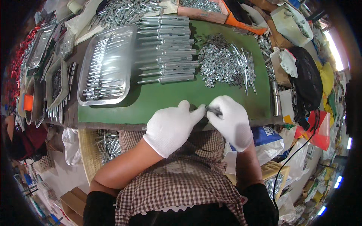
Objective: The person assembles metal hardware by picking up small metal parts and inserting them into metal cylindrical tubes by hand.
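In white gloves, my hands meet above the near edge of a green mat. My left hand is closed, thumb and forefinger pinched, around a slim metal piece mostly hidden in the glove. My right hand pinches a small dark metal part against the left fingertips. Beyond them lies a heap of small silvery metal fittings, with thin metal rods to its right. Silver metal cylinders with thin shafts lie in a row on the mat, beside a clear plastic tray of similar pieces.
Loose metal parts are piled at the back left, near an orange-edged box. Small bins stand at the left. A metal tube and black bag lie right. Below the table edge is a yellow basket.
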`<state>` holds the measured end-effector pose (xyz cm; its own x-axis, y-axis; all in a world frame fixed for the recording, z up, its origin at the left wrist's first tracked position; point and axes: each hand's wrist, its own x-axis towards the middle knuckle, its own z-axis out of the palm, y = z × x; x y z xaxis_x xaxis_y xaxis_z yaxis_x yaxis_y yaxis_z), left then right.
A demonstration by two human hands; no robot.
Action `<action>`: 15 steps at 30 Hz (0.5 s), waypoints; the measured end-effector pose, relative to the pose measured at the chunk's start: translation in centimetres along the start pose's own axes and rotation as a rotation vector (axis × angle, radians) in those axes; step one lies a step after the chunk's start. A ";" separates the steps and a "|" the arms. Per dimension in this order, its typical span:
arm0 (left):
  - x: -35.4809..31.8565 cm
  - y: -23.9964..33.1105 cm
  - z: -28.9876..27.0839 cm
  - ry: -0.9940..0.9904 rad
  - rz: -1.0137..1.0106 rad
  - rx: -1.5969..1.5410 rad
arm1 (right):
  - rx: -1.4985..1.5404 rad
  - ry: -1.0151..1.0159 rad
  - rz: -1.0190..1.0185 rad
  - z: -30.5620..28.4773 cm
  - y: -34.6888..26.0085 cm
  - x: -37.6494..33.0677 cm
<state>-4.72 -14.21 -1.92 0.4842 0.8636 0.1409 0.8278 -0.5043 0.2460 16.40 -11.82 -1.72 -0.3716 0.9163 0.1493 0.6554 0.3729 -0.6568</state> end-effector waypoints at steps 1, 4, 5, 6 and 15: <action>0.1 0.0 -0.1 0.000 -0.001 0.000 | 0.158 0.010 0.010 0.2 0.6 0.1; 0.3 0.0 -0.3 -0.019 0.018 -0.017 | 0.786 0.086 0.160 0.8 0.1 1.0; 0.2 0.0 -0.3 -0.041 0.016 -0.006 | 1.005 0.159 0.340 1.3 -0.5 1.8; 0.3 -0.1 -0.3 -0.061 0.018 0.005 | 1.008 0.164 0.338 2.1 -0.1 2.4; 0.7 0.2 -0.7 -0.109 0.011 0.011 | 1.764 0.367 -0.021 5.1 0.5 2.7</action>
<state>-4.43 -13.72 -1.08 0.5206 0.8529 0.0380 0.8251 -0.5141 0.2345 12.36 -9.86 -5.40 -0.0595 0.9876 0.1454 -0.8368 0.0301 -0.5468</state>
